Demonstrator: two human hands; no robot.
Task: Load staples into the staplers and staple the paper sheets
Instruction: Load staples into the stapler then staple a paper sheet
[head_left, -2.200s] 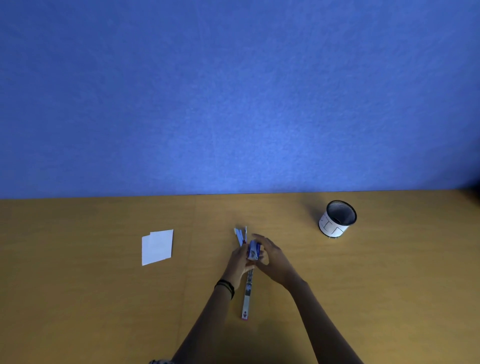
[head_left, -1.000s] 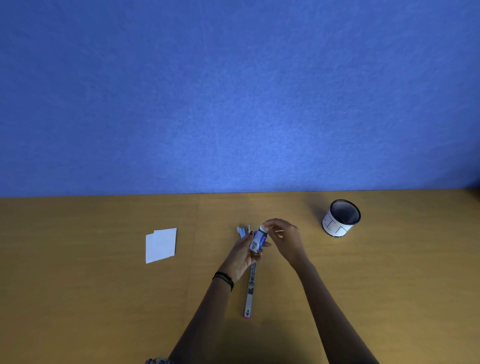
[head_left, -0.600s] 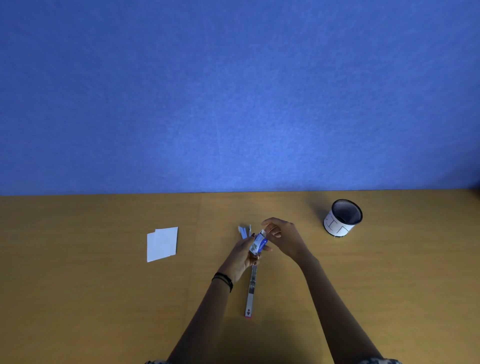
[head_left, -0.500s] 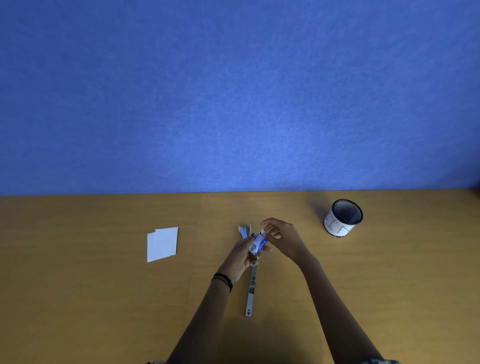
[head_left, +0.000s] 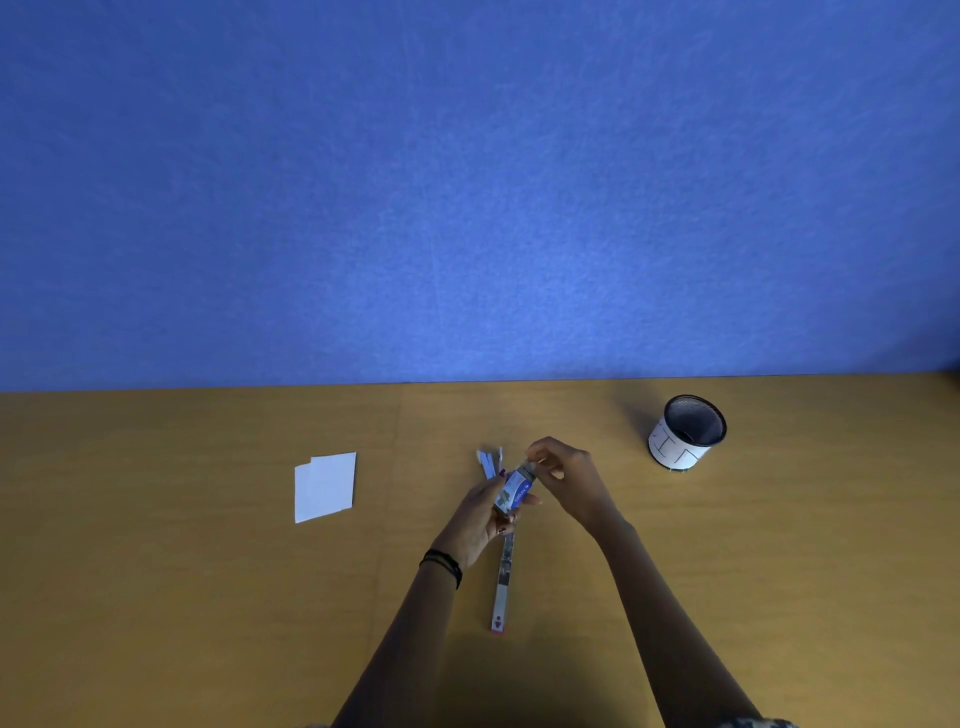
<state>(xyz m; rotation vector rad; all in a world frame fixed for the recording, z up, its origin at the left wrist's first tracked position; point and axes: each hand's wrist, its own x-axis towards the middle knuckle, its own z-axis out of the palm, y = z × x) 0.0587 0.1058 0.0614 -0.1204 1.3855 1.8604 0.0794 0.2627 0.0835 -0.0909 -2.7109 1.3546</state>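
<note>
My left hand (head_left: 475, 519) holds a small blue-and-white staple box (head_left: 513, 491) tilted above the wooden table (head_left: 208, 597). My right hand (head_left: 569, 480) pinches the box's upper end with thumb and fingers. Behind the hands, a small blue-and-white item (head_left: 488, 461) lies on the table; I cannot tell whether it is a stapler. A long narrow strip (head_left: 504, 582) lies on the table below the hands, partly hidden by them. Two overlapping white paper sheets (head_left: 324, 486) lie flat to the left, well apart from my hands.
A black mesh cup wrapped in white paper (head_left: 685, 434) stands at the back right of the table. A blue wall (head_left: 467, 182) rises behind the table's far edge.
The staple box was lifted off the table in my left hand, and my right hand moved to its upper end. In the last half second almost nothing has moved.
</note>
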